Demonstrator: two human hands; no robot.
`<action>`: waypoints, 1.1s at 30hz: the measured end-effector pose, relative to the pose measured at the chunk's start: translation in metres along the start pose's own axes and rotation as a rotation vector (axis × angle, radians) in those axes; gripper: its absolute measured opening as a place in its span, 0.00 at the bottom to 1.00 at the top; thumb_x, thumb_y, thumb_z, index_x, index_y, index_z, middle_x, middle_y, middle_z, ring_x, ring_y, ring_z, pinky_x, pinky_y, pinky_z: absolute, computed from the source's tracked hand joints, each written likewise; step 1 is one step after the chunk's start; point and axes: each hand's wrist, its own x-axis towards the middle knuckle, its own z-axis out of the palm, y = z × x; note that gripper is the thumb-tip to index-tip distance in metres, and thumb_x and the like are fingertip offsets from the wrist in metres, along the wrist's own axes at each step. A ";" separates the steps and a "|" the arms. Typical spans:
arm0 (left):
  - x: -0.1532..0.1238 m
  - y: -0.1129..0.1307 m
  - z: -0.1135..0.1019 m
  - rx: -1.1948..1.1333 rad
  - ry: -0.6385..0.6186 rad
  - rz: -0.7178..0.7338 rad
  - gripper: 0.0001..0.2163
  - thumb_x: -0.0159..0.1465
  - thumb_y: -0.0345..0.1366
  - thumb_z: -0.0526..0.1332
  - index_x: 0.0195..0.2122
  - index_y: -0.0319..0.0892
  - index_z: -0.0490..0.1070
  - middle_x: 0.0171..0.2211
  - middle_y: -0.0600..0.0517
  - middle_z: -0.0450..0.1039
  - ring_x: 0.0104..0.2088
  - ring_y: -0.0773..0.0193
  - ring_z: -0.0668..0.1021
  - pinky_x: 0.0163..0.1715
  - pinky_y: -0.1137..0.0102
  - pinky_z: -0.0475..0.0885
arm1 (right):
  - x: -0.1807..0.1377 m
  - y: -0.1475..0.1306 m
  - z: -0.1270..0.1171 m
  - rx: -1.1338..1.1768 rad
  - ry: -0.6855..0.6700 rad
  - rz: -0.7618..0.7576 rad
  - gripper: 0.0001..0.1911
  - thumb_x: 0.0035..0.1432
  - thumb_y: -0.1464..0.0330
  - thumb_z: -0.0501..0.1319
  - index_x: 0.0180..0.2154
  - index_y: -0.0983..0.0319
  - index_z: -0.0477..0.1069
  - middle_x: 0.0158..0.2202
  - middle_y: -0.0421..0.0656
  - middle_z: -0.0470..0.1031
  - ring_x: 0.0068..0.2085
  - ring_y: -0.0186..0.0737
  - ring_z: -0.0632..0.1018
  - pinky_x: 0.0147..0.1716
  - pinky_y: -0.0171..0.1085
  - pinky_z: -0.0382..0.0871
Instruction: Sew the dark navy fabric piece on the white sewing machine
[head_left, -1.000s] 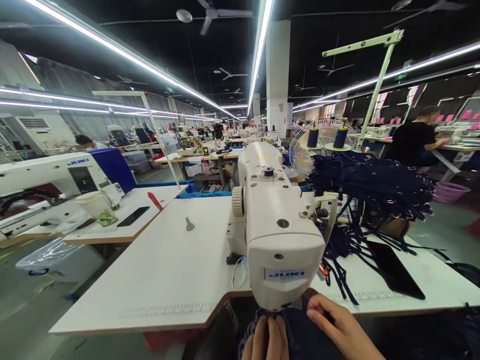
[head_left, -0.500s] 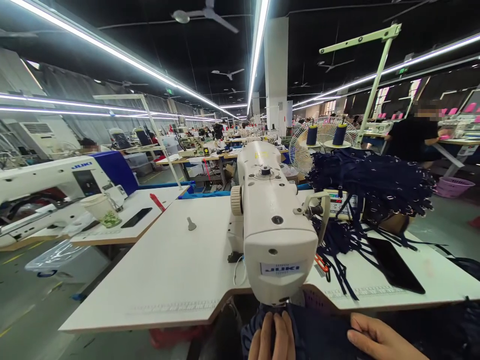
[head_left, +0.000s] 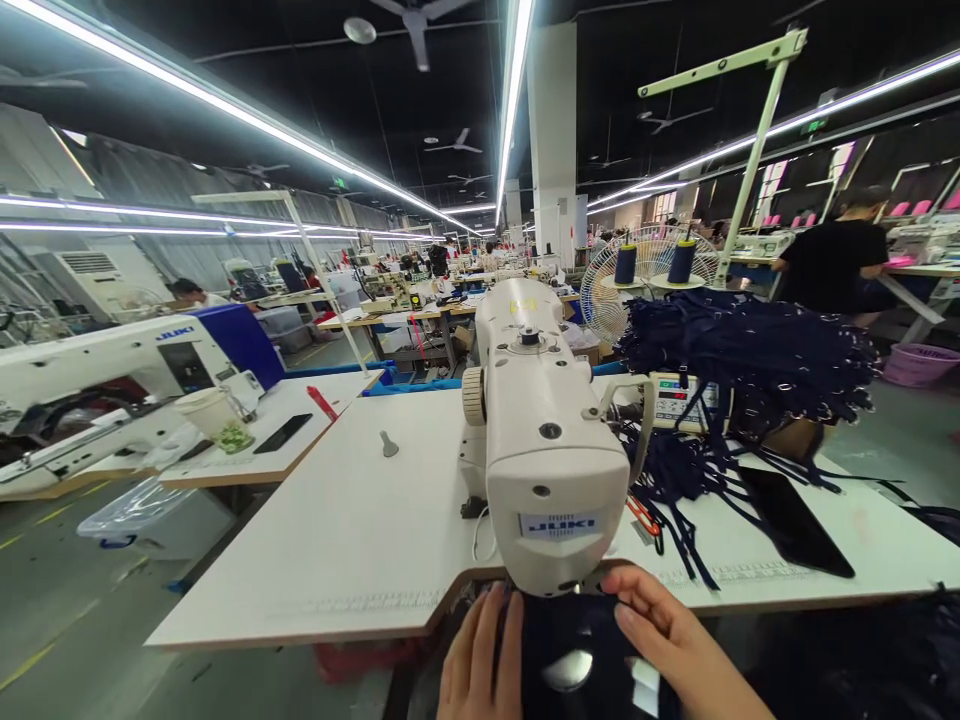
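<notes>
A white JUKI sewing machine [head_left: 551, 470] stands on the white table [head_left: 360, 540] right in front of me. Under its head lies a piece of dark navy fabric [head_left: 570, 650]. My left hand [head_left: 480, 665] presses flat on the fabric's left side, fingers together. My right hand [head_left: 671, 650] rests on its right side, fingertips just below the machine head. A pale round shape shows through or on the cloth between my hands.
A heap of navy straps [head_left: 742, 365] and a black phone [head_left: 795, 520] lie on the table to the right, orange-handled scissors [head_left: 641, 517] beside the machine. Thread cones [head_left: 626, 265], a fan [head_left: 637, 270], another sewing machine [head_left: 97, 365] at left. A person in black [head_left: 832, 265] works far right.
My left hand has slid to the fabric's left side and flattened. My right hand came back in from the right toward the machine head. The view tilted slightly.
</notes>
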 end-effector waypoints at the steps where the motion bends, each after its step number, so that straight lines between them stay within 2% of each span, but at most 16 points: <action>1: 0.002 0.003 0.004 -0.064 0.105 0.058 0.18 0.68 0.33 0.46 0.48 0.43 0.74 0.45 0.51 0.78 0.48 0.64 0.76 0.53 0.69 0.65 | 0.003 0.001 0.009 -0.067 -0.007 -0.056 0.15 0.57 0.56 0.64 0.41 0.59 0.72 0.38 0.43 0.75 0.41 0.43 0.77 0.43 0.41 0.72; 2: 0.003 0.008 0.007 -0.133 0.194 0.126 0.17 0.69 0.33 0.46 0.46 0.46 0.75 0.42 0.55 0.79 0.47 0.69 0.76 0.57 0.71 0.61 | 0.005 0.001 0.017 -0.129 -0.005 -0.100 0.13 0.58 0.58 0.63 0.40 0.60 0.72 0.38 0.44 0.76 0.43 0.44 0.77 0.46 0.42 0.71; 3: 0.005 0.012 0.009 -0.182 0.225 0.184 0.17 0.69 0.33 0.46 0.45 0.47 0.76 0.41 0.58 0.79 0.45 0.71 0.77 0.60 0.72 0.58 | 0.006 0.001 0.023 -0.187 -0.003 -0.129 0.12 0.59 0.60 0.62 0.40 0.60 0.71 0.39 0.45 0.76 0.44 0.45 0.77 0.48 0.42 0.70; 5: 0.006 0.017 0.012 -0.215 0.123 0.223 0.17 0.69 0.33 0.47 0.46 0.47 0.75 0.43 0.60 0.79 0.47 0.73 0.77 0.63 0.74 0.54 | 0.007 -0.003 0.026 -0.294 0.005 -0.167 0.11 0.61 0.61 0.59 0.41 0.60 0.71 0.38 0.45 0.77 0.43 0.44 0.78 0.47 0.41 0.71; 7: 0.004 0.016 0.011 -0.214 0.047 0.201 0.16 0.69 0.32 0.47 0.47 0.47 0.75 0.45 0.60 0.78 0.49 0.73 0.76 0.64 0.73 0.52 | 0.006 -0.006 0.022 -0.402 0.010 -0.235 0.10 0.63 0.63 0.57 0.43 0.60 0.71 0.38 0.45 0.76 0.41 0.43 0.78 0.46 0.40 0.73; 9: 0.001 0.012 0.010 -0.214 0.061 0.197 0.17 0.69 0.30 0.47 0.47 0.49 0.75 0.46 0.60 0.78 0.52 0.73 0.74 0.64 0.72 0.51 | 0.004 -0.007 0.014 -0.496 -0.015 -0.314 0.12 0.64 0.65 0.55 0.47 0.59 0.71 0.42 0.47 0.77 0.45 0.43 0.78 0.47 0.39 0.74; 11: -0.002 0.008 0.010 -0.217 0.058 0.222 0.16 0.69 0.30 0.48 0.47 0.49 0.75 0.48 0.60 0.77 0.55 0.73 0.72 0.64 0.71 0.51 | 0.003 -0.004 0.006 -0.558 -0.059 -0.362 0.15 0.66 0.65 0.55 0.52 0.58 0.71 0.51 0.49 0.75 0.53 0.45 0.75 0.52 0.40 0.72; 15: -0.003 0.008 0.012 -0.227 0.050 0.212 0.14 0.69 0.32 0.50 0.45 0.49 0.75 0.50 0.60 0.76 0.60 0.73 0.67 0.64 0.70 0.50 | 0.003 0.006 0.000 -0.635 -0.128 -0.362 0.18 0.67 0.65 0.54 0.57 0.54 0.69 0.60 0.47 0.69 0.61 0.47 0.69 0.60 0.44 0.65; 21: 0.002 0.016 0.004 -0.218 0.016 0.104 0.12 0.69 0.35 0.53 0.48 0.54 0.73 0.50 0.61 0.76 0.53 0.75 0.73 0.64 0.69 0.46 | 0.003 0.001 0.009 -0.594 -0.127 -0.283 0.20 0.69 0.62 0.51 0.60 0.54 0.67 0.65 0.47 0.61 0.65 0.47 0.62 0.63 0.46 0.58; 26: 0.004 0.018 -0.006 -0.141 -0.059 0.068 0.13 0.70 0.36 0.52 0.49 0.58 0.72 0.50 0.63 0.76 0.49 0.72 0.77 0.58 0.69 0.54 | 0.008 -0.013 0.016 -0.527 -0.135 -0.203 0.20 0.69 0.59 0.52 0.58 0.55 0.70 0.64 0.48 0.63 0.64 0.50 0.64 0.62 0.49 0.61; 29: 0.004 0.018 -0.006 -0.136 -0.062 0.037 0.14 0.70 0.37 0.51 0.50 0.58 0.72 0.49 0.63 0.76 0.48 0.72 0.77 0.61 0.68 0.50 | 0.014 -0.020 0.018 -0.524 -0.174 -0.270 0.19 0.69 0.62 0.52 0.57 0.55 0.71 0.59 0.49 0.69 0.62 0.50 0.67 0.59 0.49 0.65; 33: 0.004 0.018 0.000 -0.117 0.022 0.046 0.14 0.70 0.34 0.51 0.46 0.56 0.75 0.47 0.61 0.77 0.47 0.73 0.77 0.64 0.68 0.45 | 0.022 -0.024 0.019 -0.554 -0.216 -0.334 0.18 0.70 0.65 0.50 0.54 0.56 0.73 0.55 0.49 0.72 0.59 0.49 0.70 0.57 0.46 0.67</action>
